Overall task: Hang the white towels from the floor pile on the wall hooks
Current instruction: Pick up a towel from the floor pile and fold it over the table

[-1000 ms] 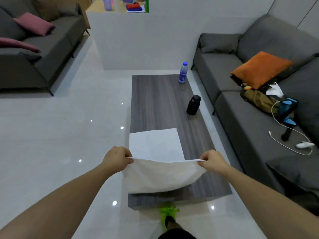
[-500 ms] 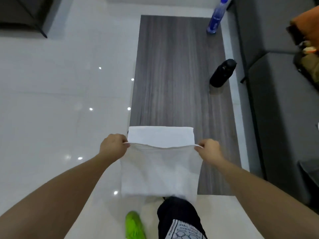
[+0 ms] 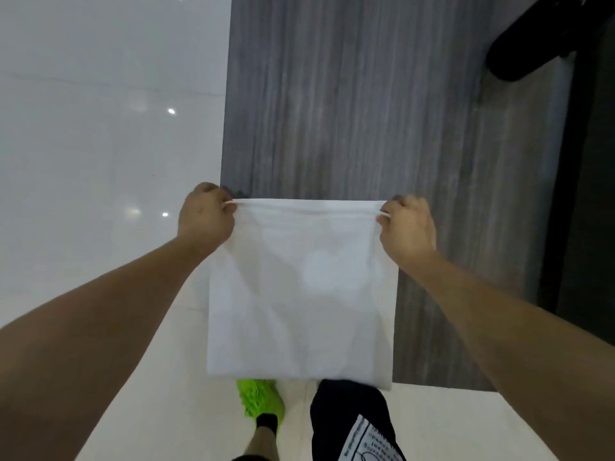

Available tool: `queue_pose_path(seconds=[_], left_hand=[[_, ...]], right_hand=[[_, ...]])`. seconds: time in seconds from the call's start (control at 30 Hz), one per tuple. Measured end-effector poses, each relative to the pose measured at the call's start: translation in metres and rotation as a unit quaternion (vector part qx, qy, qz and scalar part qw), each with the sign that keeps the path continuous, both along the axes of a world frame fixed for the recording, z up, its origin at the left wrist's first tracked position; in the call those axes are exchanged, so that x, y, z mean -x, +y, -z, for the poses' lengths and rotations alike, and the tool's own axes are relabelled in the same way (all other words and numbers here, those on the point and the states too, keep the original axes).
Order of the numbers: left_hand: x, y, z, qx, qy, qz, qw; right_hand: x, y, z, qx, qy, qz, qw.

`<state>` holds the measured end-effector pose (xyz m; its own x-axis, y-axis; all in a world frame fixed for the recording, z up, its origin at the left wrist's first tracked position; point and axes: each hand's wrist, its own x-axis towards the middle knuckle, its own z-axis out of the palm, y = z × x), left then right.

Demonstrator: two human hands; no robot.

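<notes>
A white towel (image 3: 299, 294) hangs flat in front of me, stretched by its top edge between both hands. My left hand (image 3: 204, 216) pinches the top left corner. My right hand (image 3: 407, 227) pinches the top right corner. The towel's lower edge hangs over the near end of the grey wooden table (image 3: 366, 111) and above my legs. No floor pile and no wall hooks are in view.
A black bottle (image 3: 532, 44) lies at the table's far right. A dark sofa edge (image 3: 585, 194) runs along the right. Glossy white floor (image 3: 100, 144) lies to the left. My green shoe (image 3: 261, 400) and black shorts (image 3: 352, 424) are below the towel.
The view has tilted steeply down and closer to the table. The towel, folded over on the table before, now hangs straight from both hands; the folded part on the table is out of sight.
</notes>
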<state>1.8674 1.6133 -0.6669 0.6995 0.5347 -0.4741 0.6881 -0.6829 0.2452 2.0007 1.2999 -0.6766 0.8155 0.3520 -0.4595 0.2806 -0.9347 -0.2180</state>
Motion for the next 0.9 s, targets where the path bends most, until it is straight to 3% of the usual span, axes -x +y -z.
queue_pose_path(seconds=[0.17,0.27,0.4,0.5,0.67,0.77,0.9], left_hand=[[0.005,0.002,0.016,0.022,0.045,-0.017,0.999],[0.008,0.011,0.008,0.04,0.052,-0.035,0.997],[0.019,0.018,-0.027,0.068,0.024,-0.059,0.996],[0.034,0.023,-0.065,0.085,-0.011,-0.053,0.995],[0.088,0.046,-0.151,0.076,-0.108,-0.096,0.987],[0.142,0.073,-0.215,0.081,-0.174,-0.161,0.968],[0.237,0.121,-0.31,0.03,-0.237,-0.171,0.956]], right_hand=[[0.003,-0.004,0.011,0.0,-0.032,-0.057,0.998],[-0.007,-0.006,0.005,-0.013,0.035,-0.058,0.998],[-0.009,0.002,-0.022,0.04,0.083,-0.042,0.995],[0.0,0.014,-0.052,0.015,0.089,0.015,0.996],[0.031,0.044,-0.132,-0.15,0.053,0.101,0.982],[0.058,0.077,-0.197,-0.168,0.02,0.055,0.984],[0.115,0.146,-0.296,-0.196,-0.021,-0.039,0.98]])
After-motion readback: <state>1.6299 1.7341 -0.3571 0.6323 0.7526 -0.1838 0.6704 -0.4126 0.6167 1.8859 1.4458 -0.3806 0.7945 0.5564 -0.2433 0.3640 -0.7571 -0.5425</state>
